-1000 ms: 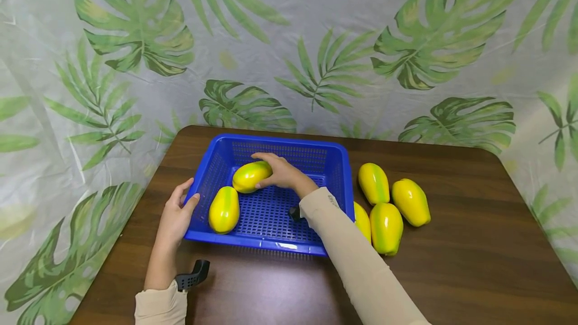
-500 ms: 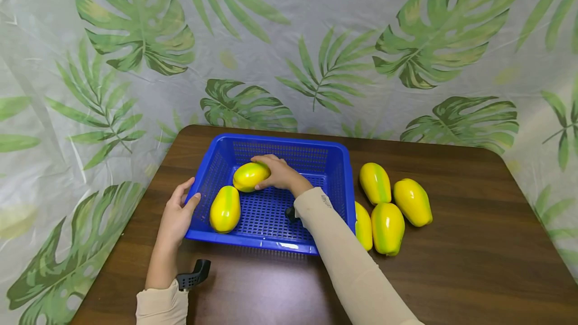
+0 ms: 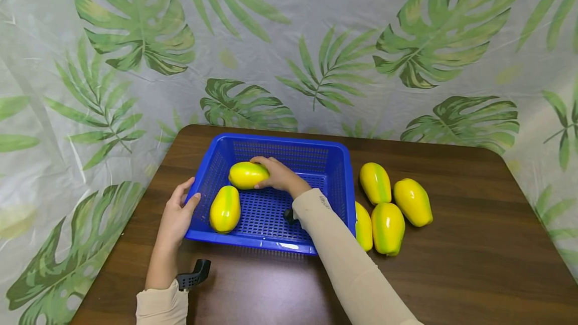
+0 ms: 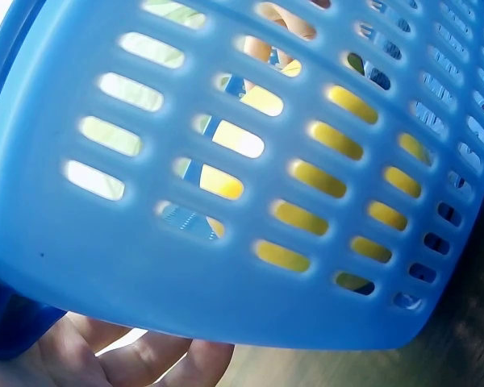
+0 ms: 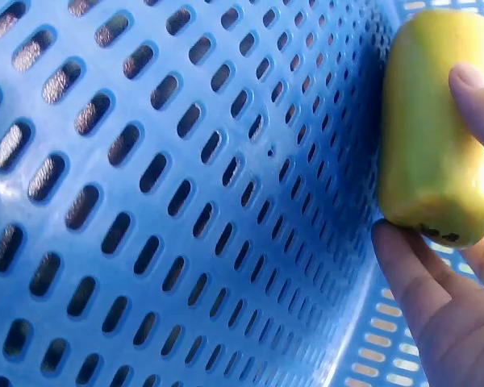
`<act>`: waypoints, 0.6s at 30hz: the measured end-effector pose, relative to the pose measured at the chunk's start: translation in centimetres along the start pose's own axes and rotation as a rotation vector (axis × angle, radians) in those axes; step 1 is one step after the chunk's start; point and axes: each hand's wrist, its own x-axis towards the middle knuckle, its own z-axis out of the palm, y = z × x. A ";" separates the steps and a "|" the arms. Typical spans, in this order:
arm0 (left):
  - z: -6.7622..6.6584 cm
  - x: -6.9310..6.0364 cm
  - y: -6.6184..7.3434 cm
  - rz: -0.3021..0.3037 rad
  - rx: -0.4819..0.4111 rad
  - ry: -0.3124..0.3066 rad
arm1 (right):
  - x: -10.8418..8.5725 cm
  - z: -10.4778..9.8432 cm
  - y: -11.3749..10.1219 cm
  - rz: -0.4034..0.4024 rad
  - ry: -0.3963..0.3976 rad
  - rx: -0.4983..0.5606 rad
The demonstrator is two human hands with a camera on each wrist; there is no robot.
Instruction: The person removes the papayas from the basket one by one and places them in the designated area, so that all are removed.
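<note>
A blue plastic basket with slotted walls stands on the table. Inside it, my right hand grips a yellow papaya by its right end, thumb on the near side. The right wrist view shows the thumb across this papaya and fingers at its dark-marked end. A second papaya lies in the basket's front left corner, close to the held one. My left hand holds the basket's left rim; in the left wrist view its fingers curl by the rim, partly hidden.
Right of the basket lie several more papayas, one partly hidden by the basket and right sleeve. The brown wooden table extends to the right. A leaf-patterned curtain hangs behind it.
The held papaya has shifted slightly left and turned more level, with my right hand following. My left hand and the basket stay about where they were.
</note>
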 end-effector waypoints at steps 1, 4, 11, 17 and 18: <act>0.0 0.0 0.0 -0.001 -0.001 0.000 | 0.0 0.0 0.0 -0.005 -0.002 -0.003; 0.1 0.0 0.0 -0.002 -0.004 0.002 | 0.0 0.0 0.0 -0.010 -0.003 -0.004; 0.1 0.0 0.1 -0.018 -0.003 -0.005 | -0.2 -0.3 -0.1 -0.030 0.005 0.025; 0.0 0.0 0.1 -0.029 -0.015 -0.005 | -0.4 -0.6 -0.7 -0.055 -0.007 0.060; 0.0 0.0 0.1 -0.031 -0.012 -0.004 | -0.4 -0.7 -0.8 -0.061 -0.008 0.062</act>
